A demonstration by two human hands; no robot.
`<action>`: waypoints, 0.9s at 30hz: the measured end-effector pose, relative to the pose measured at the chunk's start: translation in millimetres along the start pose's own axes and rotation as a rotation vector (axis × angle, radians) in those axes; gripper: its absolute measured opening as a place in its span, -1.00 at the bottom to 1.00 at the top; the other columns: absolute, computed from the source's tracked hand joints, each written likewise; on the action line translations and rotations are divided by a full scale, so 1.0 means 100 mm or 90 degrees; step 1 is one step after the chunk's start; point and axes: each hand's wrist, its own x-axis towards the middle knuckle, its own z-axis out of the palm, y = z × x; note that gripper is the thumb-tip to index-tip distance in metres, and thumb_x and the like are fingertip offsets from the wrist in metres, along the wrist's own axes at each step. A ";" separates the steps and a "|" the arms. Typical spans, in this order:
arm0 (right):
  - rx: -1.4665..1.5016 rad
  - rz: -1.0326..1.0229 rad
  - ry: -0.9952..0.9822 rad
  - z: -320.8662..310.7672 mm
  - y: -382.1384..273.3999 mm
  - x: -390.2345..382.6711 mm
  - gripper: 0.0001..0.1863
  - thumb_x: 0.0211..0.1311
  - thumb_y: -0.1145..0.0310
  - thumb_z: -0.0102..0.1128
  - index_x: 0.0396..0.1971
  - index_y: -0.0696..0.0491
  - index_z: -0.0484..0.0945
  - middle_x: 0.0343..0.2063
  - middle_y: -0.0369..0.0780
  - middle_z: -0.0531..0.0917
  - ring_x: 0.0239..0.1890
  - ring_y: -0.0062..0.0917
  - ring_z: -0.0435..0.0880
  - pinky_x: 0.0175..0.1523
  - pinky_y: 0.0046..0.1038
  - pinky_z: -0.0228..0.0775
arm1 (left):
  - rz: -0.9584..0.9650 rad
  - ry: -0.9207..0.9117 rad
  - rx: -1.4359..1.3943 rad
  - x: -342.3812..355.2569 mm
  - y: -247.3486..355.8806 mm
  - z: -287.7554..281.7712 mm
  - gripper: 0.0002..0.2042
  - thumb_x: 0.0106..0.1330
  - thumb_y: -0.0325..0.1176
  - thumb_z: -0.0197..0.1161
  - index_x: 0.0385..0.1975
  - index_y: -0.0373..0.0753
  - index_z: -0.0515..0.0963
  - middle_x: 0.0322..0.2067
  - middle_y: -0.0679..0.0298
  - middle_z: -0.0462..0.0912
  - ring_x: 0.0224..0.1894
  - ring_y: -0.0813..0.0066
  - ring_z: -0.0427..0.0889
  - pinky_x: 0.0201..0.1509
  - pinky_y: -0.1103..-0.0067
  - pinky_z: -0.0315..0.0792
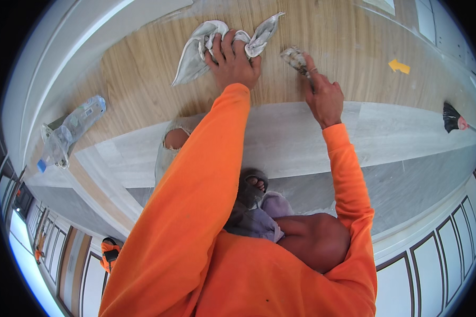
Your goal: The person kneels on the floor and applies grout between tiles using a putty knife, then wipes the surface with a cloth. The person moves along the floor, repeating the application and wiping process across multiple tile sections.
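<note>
A crumpled white, stained cloth (195,53) lies on the light wood-look planks (127,74) at the upper centre. My left hand (232,66) presses on it, fingers bent and gripping its folds. To the right of the cloth, my right hand (322,98) is closed round the handle of a scraper (293,58), its index finger extended along it. The scraper's smudged metal blade rests at or just over the plank surface; contact is hard to tell. My sandalled foot (254,187) and bent knee are below, between my orange sleeves.
Clear plastic bottles (76,124) lie at the left. A black broom head (450,117) is at the far right, below a yellow arrow sticker (399,66). Paler grey planks (301,137) run across the middle. A co-worker in orange (110,253) is at the lower left, near panelled walls.
</note>
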 end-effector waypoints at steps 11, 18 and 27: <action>0.003 0.047 -0.016 -0.06 0.00 0.05 -0.27 0.42 0.26 0.23 0.54 -0.48 0.24 -0.49 -0.34 0.67 -0.52 -0.43 0.57 -0.27 -0.37 0.28 | 0.005 0.032 -0.015 0.00 0.00 0.04 -0.63 0.33 -0.13 0.18 0.08 -0.05 0.42 0.39 0.36 0.35 0.52 -0.02 0.15 0.44 -0.22 -0.03; -0.021 0.013 0.053 0.00 0.16 0.18 -0.25 0.40 0.20 0.29 0.55 -0.40 0.24 -0.47 -0.16 0.75 -0.57 -0.23 0.68 -0.38 -0.21 0.54 | -0.006 0.012 -0.017 0.02 0.02 0.03 -0.64 0.31 -0.15 0.19 0.06 -0.04 0.42 0.39 0.37 0.35 0.52 0.00 0.16 0.46 -0.21 -0.05; -0.011 0.063 0.024 -0.06 -0.03 0.48 -0.30 0.45 0.14 0.16 0.55 -0.43 0.22 -0.49 -0.24 0.71 -0.49 -0.27 0.67 -0.24 -0.23 0.47 | -0.009 0.020 -0.011 0.03 0.04 0.04 -0.64 0.28 -0.13 0.22 0.05 -0.05 0.45 0.39 0.38 0.36 0.52 0.02 0.16 0.47 -0.20 -0.05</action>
